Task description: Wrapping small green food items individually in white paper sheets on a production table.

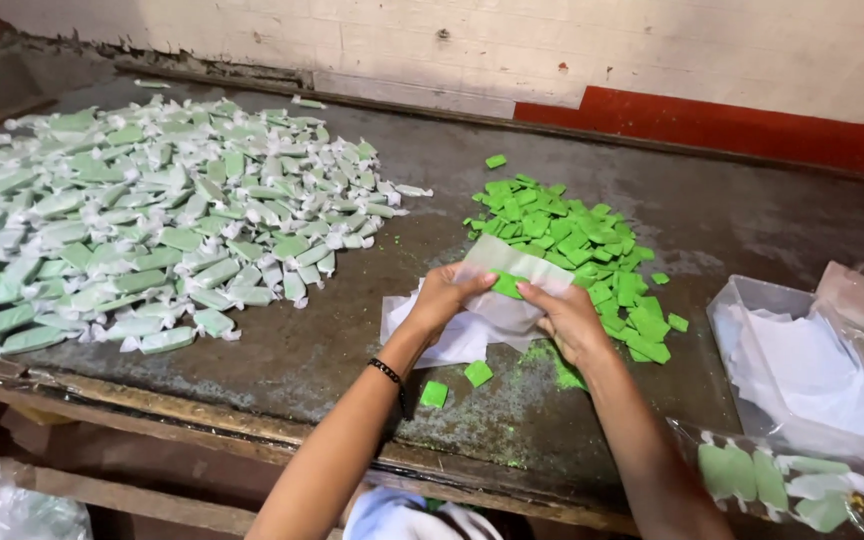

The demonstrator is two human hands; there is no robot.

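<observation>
Across the left half of the frame, on the dark worn table [352, 350], lies the big heap of wrapped green candies [142, 220]; right of centre sits the smaller pile of bare green pieces [582, 250]. At centre, the left hand [442, 297] and right hand [567, 318] each pinch closed on one translucent wrapper sheet [512, 265] around a green candy piece [508, 286]. Uneven pulling could probably tear the thin sheet or drop the piece among the loose squares [457, 384] near the table's front edge.

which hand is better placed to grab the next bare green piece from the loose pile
Right, probably. The right hand sits beside the pile of unwrapped green pieces, while the left hand is on the far side of the wrapper both hands hold.
</observation>
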